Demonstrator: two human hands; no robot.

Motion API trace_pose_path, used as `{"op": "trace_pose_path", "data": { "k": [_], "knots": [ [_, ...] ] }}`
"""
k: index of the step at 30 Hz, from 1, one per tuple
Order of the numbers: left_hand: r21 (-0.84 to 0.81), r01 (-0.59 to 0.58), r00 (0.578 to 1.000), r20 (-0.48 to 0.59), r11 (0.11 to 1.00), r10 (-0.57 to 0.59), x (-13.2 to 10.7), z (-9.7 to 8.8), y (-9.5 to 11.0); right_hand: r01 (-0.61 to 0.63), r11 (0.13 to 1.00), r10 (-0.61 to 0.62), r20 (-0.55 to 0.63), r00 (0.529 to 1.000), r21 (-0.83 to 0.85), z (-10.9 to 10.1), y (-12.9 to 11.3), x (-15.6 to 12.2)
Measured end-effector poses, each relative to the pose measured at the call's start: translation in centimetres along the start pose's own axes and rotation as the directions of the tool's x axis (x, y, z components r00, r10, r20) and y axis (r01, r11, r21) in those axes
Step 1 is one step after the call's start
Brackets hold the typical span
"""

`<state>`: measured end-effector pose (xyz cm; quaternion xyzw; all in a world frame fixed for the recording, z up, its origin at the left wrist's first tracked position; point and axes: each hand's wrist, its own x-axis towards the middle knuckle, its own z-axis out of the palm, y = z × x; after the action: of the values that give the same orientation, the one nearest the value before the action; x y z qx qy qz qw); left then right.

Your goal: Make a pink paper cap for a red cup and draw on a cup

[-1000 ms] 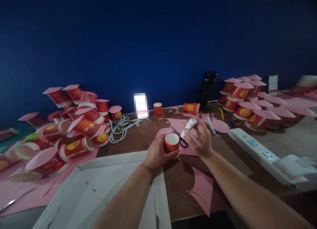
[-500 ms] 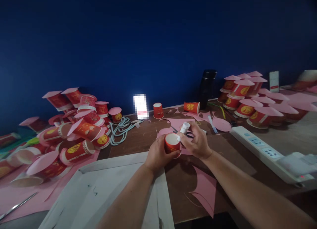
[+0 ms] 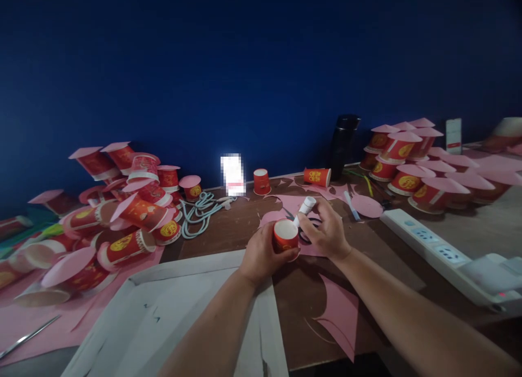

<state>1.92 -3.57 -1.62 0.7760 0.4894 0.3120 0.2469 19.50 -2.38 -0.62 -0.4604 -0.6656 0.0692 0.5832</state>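
Note:
My left hand point(image 3: 263, 253) is wrapped round a red paper cup point(image 3: 286, 236), its pale round end facing up. My right hand point(image 3: 325, 230) pinches a white glue stick point(image 3: 305, 208), tilted, with its lower end at the cup's upper right rim. Whether the tip presses on the rim I cannot tell. Behind and below the right hand, scissors with dark handles point(image 3: 309, 231) lie on pink paper, partly hidden by the hand. Another red cup point(image 3: 261, 182) stands farther back, and a red cup with gold print point(image 3: 317, 177) lies on its side.
Red cups with pink discs are heaped on the left point(image 3: 134, 211) and stacked on the right point(image 3: 410, 175). A white power strip point(image 3: 424, 235) lies at right, a black bottle point(image 3: 345, 148) stands behind. A white board point(image 3: 163, 311), coiled cable point(image 3: 199, 216) and pink scraps point(image 3: 340, 317) cover the table.
The glue stick and right hand have shifted slightly up and to the right along the cup's rim. The left hand keeps its hold; the whole view has moved a little.

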Motion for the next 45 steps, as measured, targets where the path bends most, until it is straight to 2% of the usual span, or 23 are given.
{"op": "trace_pose_path", "data": {
  "k": [4,7,13,18,21,24,28,34,39,42,45],
  "knots": [
    [-0.005,-0.018,1.000,-0.001,1.000,0.018,0.0,0.0,-0.1,-0.061,0.997,0.060,-0.035,0.998,-0.038,0.1,0.6,0.0],
    [-0.010,-0.007,1.000,0.005,1.000,0.007,0.0,0.0,0.0,-0.119,0.993,0.119,-0.017,0.993,0.013,0.1,0.5,0.1],
    [-0.025,0.018,1.000,0.014,1.000,-0.017,0.0,-0.2,0.2,-0.018,1.000,0.017,0.079,0.997,0.012,0.0,-0.3,0.5],
    [-0.022,0.020,1.000,0.012,1.000,-0.020,0.1,0.0,0.1,-0.031,0.999,0.033,0.081,0.996,-0.030,0.2,0.3,0.7],
    [-0.026,0.022,1.000,0.012,0.999,-0.021,0.1,0.0,0.1,-0.108,0.993,0.104,0.097,0.990,0.038,0.4,0.6,0.7],
    [-0.031,0.018,1.000,0.013,0.999,-0.018,0.1,0.0,0.1,-0.186,0.972,0.156,0.196,0.968,0.142,0.7,0.7,0.8],
    [-0.036,0.015,1.000,0.011,0.999,-0.015,0.1,0.0,0.0,-0.235,0.948,0.167,0.294,0.941,0.213,1.1,1.0,0.9],
    [-0.029,-0.010,1.000,0.016,1.000,0.011,0.1,0.0,-0.1,-0.257,0.951,0.188,0.333,0.924,0.174,1.7,1.3,0.8],
    [-0.026,-0.025,1.000,0.017,0.999,0.026,0.2,-0.1,-0.1,-0.337,0.885,0.261,0.256,0.931,0.322,2.1,1.0,1.3],
    [-0.010,-0.014,1.000,0.017,1.000,0.015,0.2,-0.1,0.0,-0.371,0.852,0.269,0.300,0.915,0.370,2.1,0.4,1.4],
    [-0.007,-0.006,1.000,0.025,1.000,0.006,0.2,0.0,0.0,-0.350,0.867,0.234,0.330,0.915,0.355,2.2,-0.3,1.2]
  ]
}}
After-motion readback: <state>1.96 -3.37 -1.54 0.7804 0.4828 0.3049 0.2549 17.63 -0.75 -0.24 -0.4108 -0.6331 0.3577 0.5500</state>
